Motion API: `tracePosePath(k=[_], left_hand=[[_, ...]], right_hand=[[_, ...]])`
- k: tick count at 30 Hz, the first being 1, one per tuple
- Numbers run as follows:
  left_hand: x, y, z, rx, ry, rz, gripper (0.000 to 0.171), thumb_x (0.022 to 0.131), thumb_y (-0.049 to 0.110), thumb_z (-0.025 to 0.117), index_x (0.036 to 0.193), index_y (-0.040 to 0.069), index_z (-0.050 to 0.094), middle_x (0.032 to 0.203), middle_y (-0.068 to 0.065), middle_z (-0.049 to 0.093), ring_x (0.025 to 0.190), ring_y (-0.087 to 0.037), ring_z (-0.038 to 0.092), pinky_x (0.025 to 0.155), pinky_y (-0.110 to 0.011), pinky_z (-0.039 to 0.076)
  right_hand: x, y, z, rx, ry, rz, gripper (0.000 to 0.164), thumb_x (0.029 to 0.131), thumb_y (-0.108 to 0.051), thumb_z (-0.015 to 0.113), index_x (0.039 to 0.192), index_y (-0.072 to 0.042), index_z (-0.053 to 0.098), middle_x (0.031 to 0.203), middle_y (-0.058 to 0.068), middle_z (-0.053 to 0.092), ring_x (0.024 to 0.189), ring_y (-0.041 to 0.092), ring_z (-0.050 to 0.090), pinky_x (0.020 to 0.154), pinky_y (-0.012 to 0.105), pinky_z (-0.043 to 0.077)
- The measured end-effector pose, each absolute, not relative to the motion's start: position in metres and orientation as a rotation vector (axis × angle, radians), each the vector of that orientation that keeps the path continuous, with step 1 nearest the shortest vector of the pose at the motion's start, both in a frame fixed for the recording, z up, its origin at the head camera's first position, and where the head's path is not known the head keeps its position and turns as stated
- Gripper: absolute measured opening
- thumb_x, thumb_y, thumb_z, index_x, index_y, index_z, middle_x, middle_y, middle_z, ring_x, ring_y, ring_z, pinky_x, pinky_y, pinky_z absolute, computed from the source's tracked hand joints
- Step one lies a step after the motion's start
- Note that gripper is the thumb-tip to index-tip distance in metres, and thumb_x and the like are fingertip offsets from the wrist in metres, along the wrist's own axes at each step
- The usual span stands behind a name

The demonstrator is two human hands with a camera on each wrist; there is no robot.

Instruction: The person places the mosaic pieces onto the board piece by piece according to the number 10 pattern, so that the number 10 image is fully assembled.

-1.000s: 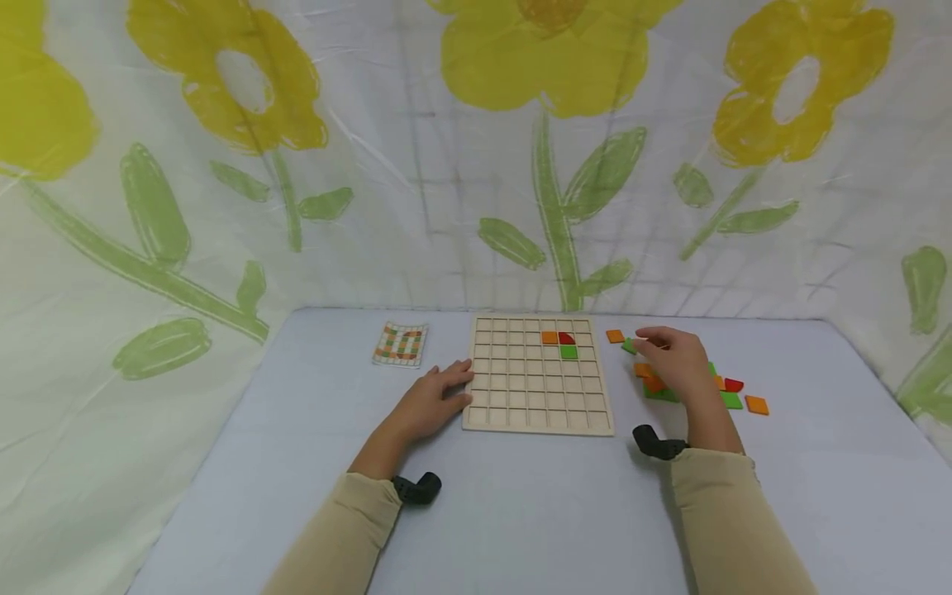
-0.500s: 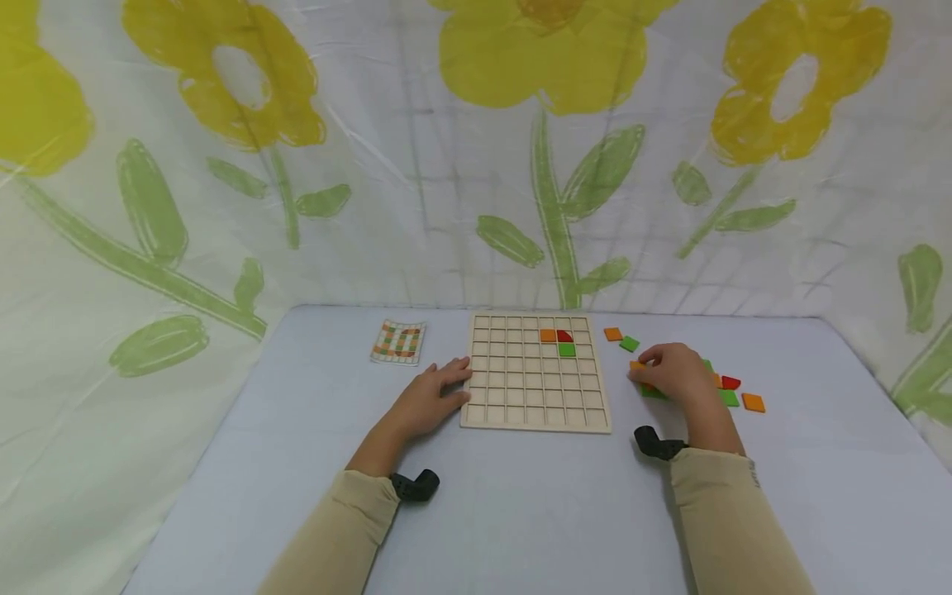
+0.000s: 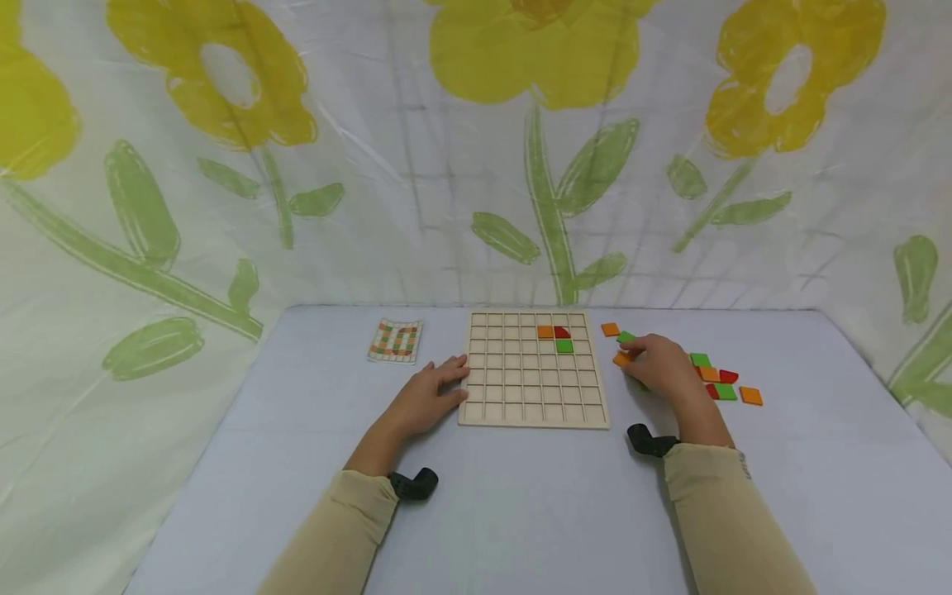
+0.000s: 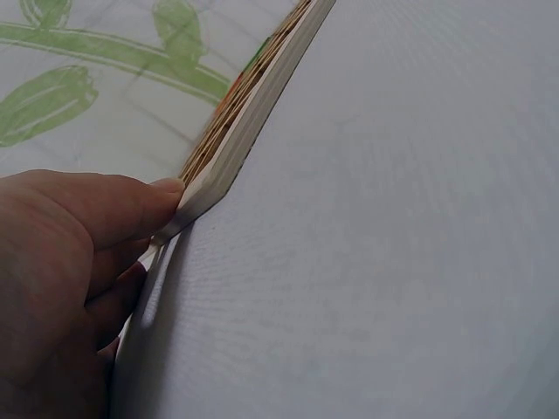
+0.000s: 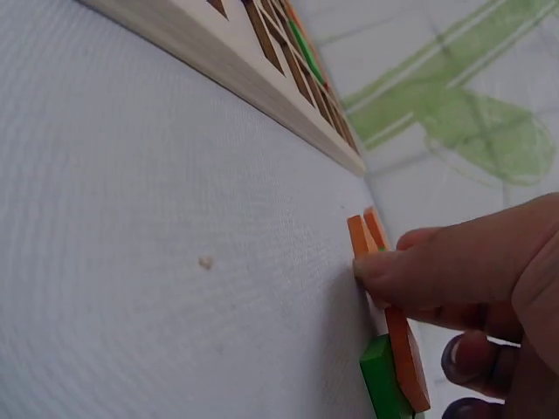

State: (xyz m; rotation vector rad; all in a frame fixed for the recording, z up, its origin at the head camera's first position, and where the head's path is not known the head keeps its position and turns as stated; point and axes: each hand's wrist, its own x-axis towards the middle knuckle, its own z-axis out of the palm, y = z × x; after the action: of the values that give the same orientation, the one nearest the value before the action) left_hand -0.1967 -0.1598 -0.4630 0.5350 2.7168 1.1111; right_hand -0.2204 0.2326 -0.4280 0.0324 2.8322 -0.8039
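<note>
A wooden grid board (image 3: 513, 416) lies on the table, with an orange square tile (image 3: 545, 331), a red curved tile (image 3: 562, 333) and a green square tile (image 3: 564, 346) in its upper right cells. My left hand (image 3: 424, 403) rests at the board's left edge, fingers loosely extended; in the left wrist view the thumb (image 4: 162, 194) touches the board near its corner. To the right of the board, my right hand (image 3: 662, 370) pinches an orange tile (image 5: 357, 234) between thumb and finger. Just beyond those fingertips is a loose green tile (image 3: 626, 337).
A patterned card (image 3: 395, 341) with a coloured grid lies left of the board. Another orange tile (image 3: 610, 329) sits near the board's upper right. Several green, orange and red tiles (image 3: 710, 374) lie grouped right of my right hand, partly hidden by it. A flowered cloth (image 3: 416, 165) hangs behind.
My right hand has gone from beside the loose green tile to the tile group, gripped an orange tile and shifted left toward the board with it. The left hand stays at the board's edge.
</note>
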Motion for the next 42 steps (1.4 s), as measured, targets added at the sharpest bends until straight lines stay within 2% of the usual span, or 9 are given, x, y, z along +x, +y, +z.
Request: tracePosePath(k=[4,10,16,23,27,35,42], left_hand=[[-0.197,-0.16,-0.46,0.529,2.714,1.118,0.047,0.096,0.025,0.064,0.14,0.012,0.056,0.155,0.007,0.039,0.146,-0.015,0.032,0.126,-0.041,0.011],[-0.198,-0.16,-0.458,0.524,2.716,1.109,0.047,0.097,0.025,0.064,0.14,0.012,0.055,0.155,0.006,0.039,0.146,-0.015,0.032,0.126,-0.04,0.01],[-0.2,-0.16,-0.458,0.533,2.716,1.099,0.046,0.097,0.025,0.063,0.14,0.011,0.056,0.155,0.007,0.039,0.146,-0.014,0.032,0.126,-0.039,0.01],[-0.198,-0.16,-0.458,0.529,2.712,1.116,0.046,0.097,0.026,0.063,0.14,0.012,0.056,0.155,0.007,0.039,0.147,-0.015,0.032,0.126,-0.041,0.011],[-0.195,-0.16,-0.459,0.516,2.706,1.129,0.046,0.096,0.026,0.064,0.14,0.012,0.056,0.155,0.007,0.039,0.147,-0.016,0.031,0.126,-0.041,0.011],[-0.194,-0.159,-0.462,0.533,2.715,1.115,0.047,0.096,0.025,0.064,0.141,0.011,0.055,0.155,0.008,0.039,0.146,-0.014,0.032,0.126,-0.038,0.012],[-0.193,-0.158,-0.461,0.566,2.686,1.106,0.051,0.095,0.026,0.065,0.143,0.01,0.053,0.157,0.007,0.036,0.148,-0.015,0.028,0.126,-0.039,0.012]], right_hand=[[-0.22,0.23,-0.425,0.047,2.837,-0.813,0.044,0.09,-0.018,0.065,0.131,-0.002,0.062,0.134,0.025,0.054,0.121,0.043,0.047,0.101,0.059,0.044],[-0.22,0.232,-0.424,0.055,2.876,-0.787,0.043,0.091,-0.028,0.07,0.121,0.002,0.066,0.122,0.025,0.057,0.109,0.039,0.054,0.092,0.053,0.049],[-0.222,0.224,-0.424,-0.01,2.897,-0.789,0.042,0.093,-0.03,0.067,0.126,-0.003,0.066,0.12,0.022,0.058,0.106,0.036,0.052,0.09,0.051,0.049],[-0.224,0.191,-0.422,-0.17,2.888,-0.825,0.041,0.092,-0.03,0.069,0.125,-0.006,0.066,0.103,0.013,0.064,0.088,0.028,0.053,0.072,0.036,0.047],[-0.223,0.176,-0.426,-0.246,2.845,-0.809,0.04,0.092,-0.029,0.07,0.125,-0.006,0.067,0.096,0.009,0.063,0.082,0.024,0.054,0.066,0.031,0.046],[-0.219,0.168,-0.43,-0.283,2.863,-0.797,0.034,0.094,-0.023,0.067,0.123,-0.005,0.067,0.09,0.007,0.061,0.077,0.021,0.052,0.064,0.03,0.043],[-0.217,0.169,-0.431,-0.214,2.887,-0.851,0.035,0.094,-0.024,0.067,0.123,-0.004,0.067,0.095,0.01,0.063,0.081,0.023,0.054,0.066,0.032,0.046]])
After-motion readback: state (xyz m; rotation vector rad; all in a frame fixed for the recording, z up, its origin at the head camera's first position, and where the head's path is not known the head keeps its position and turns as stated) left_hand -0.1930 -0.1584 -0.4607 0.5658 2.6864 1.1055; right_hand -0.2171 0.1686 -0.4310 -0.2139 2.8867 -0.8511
